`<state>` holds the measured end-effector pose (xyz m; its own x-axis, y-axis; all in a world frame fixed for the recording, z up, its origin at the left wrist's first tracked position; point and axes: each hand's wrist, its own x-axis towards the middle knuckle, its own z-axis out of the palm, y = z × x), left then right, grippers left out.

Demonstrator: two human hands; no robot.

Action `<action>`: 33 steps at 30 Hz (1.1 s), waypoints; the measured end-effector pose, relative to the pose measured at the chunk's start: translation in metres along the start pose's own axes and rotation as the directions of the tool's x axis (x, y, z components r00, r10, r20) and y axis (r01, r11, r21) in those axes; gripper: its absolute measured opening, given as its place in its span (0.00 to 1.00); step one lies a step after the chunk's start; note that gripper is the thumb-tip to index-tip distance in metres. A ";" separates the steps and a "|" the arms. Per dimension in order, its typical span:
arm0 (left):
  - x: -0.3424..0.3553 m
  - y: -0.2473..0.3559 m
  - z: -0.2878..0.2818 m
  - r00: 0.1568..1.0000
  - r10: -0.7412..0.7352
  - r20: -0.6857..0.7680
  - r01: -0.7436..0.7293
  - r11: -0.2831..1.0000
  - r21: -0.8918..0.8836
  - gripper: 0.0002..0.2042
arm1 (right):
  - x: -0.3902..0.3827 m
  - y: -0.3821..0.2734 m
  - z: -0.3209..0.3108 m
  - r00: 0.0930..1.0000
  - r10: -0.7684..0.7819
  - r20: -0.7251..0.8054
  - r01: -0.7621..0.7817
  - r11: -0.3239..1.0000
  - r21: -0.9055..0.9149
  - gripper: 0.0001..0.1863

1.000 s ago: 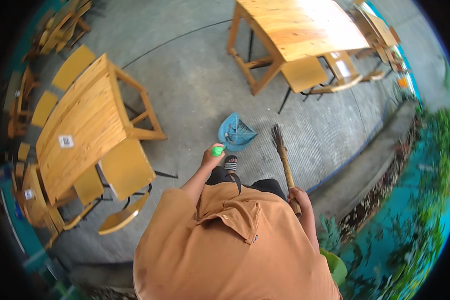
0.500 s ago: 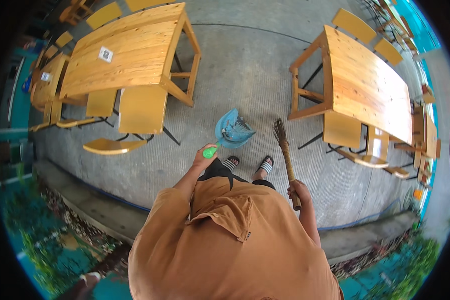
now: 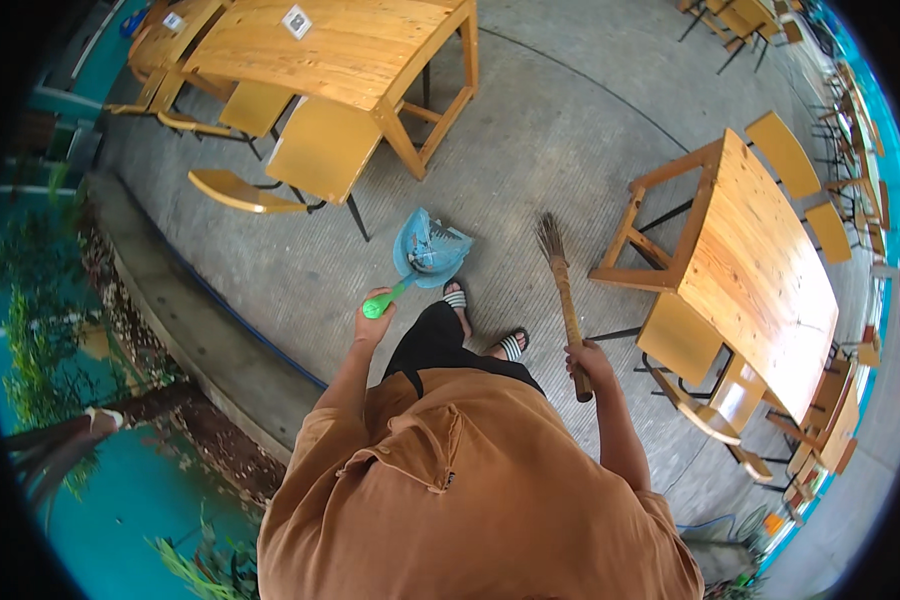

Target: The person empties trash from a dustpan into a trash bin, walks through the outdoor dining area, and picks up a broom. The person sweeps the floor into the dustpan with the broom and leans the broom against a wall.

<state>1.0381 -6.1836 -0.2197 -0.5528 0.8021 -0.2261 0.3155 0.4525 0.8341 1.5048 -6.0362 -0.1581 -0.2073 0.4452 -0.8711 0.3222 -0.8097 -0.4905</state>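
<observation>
My left hand is closed round the green handle of a blue dustpan, whose scoop has dark bits and cracks or debris in it. My right hand grips the thick handle of a stick broom, bristles pointing forward and away from me. Below them my feet show in striped sandals on grey ridged concrete.
Wooden tables stand ahead to the left and to the right, with yellow chairs at them. On the left run a concrete kerb, a blue line along it, and plants. More chairs stand farther back.
My view has turned leftward, so both tables have swung rightward and the kerb and plants now fill the left side. My feet have shifted; both hands still hold their tools.
</observation>
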 end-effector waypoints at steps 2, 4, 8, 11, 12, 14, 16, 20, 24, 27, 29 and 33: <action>0.004 0.000 0.001 0.997 -0.006 -0.071 0.007 1.000 0.011 0.13 | 0.010 -0.015 -0.003 1.000 0.006 0.031 -0.005 1.000 -0.030 0.17; 0.015 -0.002 0.006 0.991 -0.050 -0.122 0.058 0.996 0.063 0.13 | 0.018 -0.035 0.002 1.000 0.026 -0.005 -0.027 0.997 -0.072 0.18; 0.051 -0.008 0.010 0.963 -0.221 -0.153 0.220 0.975 -0.023 0.14 | 0.014 -0.071 0.022 0.997 0.039 -0.069 -0.048 0.989 -0.138 0.18; 0.082 -0.025 0.013 0.960 -0.167 -0.222 0.163 0.986 -0.040 0.14 | 0.028 -0.086 0.018 0.989 0.012 -0.146 -0.068 0.923 -0.380 0.19; 0.093 -0.024 0.017 0.959 -0.176 -0.223 0.166 0.984 -0.062 0.14 | 0.030 -0.097 0.016 0.993 0.066 -0.102 -0.100 0.923 -0.371 0.19; 0.113 -0.027 0.019 0.946 -0.256 -0.197 0.253 0.967 -0.043 0.15 | 0.029 -0.122 0.018 0.994 0.101 -0.043 -0.110 0.913 -0.393 0.18; 0.126 -0.035 0.018 0.945 -0.258 -0.200 0.254 0.966 -0.048 0.16 | 0.039 -0.129 0.020 0.997 0.062 -0.053 -0.080 0.882 -0.465 0.18; 0.145 -0.056 0.010 0.950 -0.254 -0.183 0.251 0.967 -0.043 0.17 | 0.060 -0.161 0.034 1.000 0.007 -0.011 -0.012 0.860 -0.510 0.19; 0.160 -0.049 0.013 0.922 -0.329 -0.206 0.327 0.944 -0.044 0.18 | 0.091 -0.204 0.042 0.995 0.091 -0.037 -0.098 0.873 -0.477 0.20; 0.165 -0.055 0.010 0.902 -0.369 -0.223 0.355 0.929 -0.101 0.20 | 0.120 -0.244 0.049 0.998 0.063 -0.004 -0.057 0.877 -0.477 0.18; 0.164 -0.058 0.010 0.877 -0.372 -0.304 0.336 0.927 -0.167 0.22 | 0.145 -0.281 0.054 0.998 0.022 0.051 0.003 0.897 -0.441 0.19; 0.149 -0.056 0.022 0.831 -0.399 -0.387 0.331 0.915 -0.232 0.26 | 0.222 -0.339 0.058 0.994 -0.047 0.094 0.090 0.840 -0.535 0.21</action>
<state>0.9551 -6.0805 -0.3113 -0.8839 0.3352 -0.3263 -0.0735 0.5893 0.8045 1.2960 -5.6845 -0.1838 -0.3084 0.4445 -0.8410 0.7463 -0.4351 -0.5037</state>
